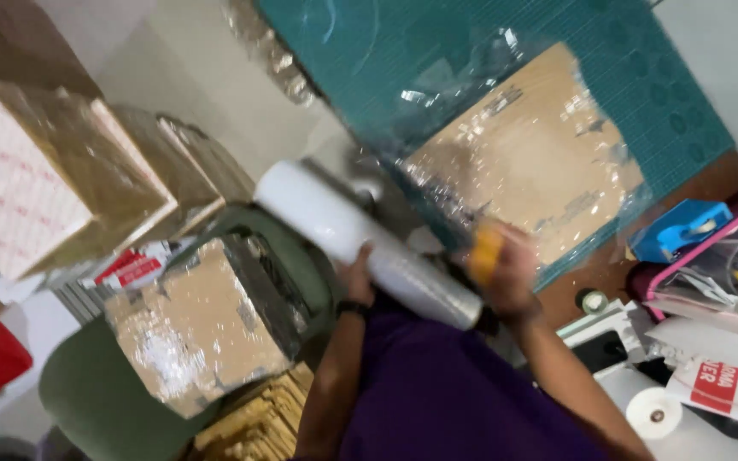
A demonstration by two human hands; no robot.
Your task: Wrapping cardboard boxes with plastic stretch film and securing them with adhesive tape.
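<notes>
A green cutting mat (642,77) covers most of the table at the top of the view, and a flat cardboard parcel (531,154) lies on it under a loose sheet of clear plastic film (437,94) that crinkles around its edges. To the left, a stack of film-wrapped cardboard boxes (53,171) stands on the pale floor. Below them another wrapped box (207,316) sits on the seat of a green chair (87,393).

In the middle, the person in a purple shirt holds a long white roll of stretch film (360,239) slanted from upper left to lower right, just at the near edge of the mat. The left hand (356,277) cups the roll from beneath, fingers curled around it. The right hand (506,269) is blurred; its fingers look closed around a small yellow object (484,254) beside the roll's lower end, though I cannot tell what that object is.

At the right a blue tape dispenser (676,229) lies next to a pink-rimmed tray (711,248), and a small white paper roll (653,413) sits near the bottom edge.
</notes>
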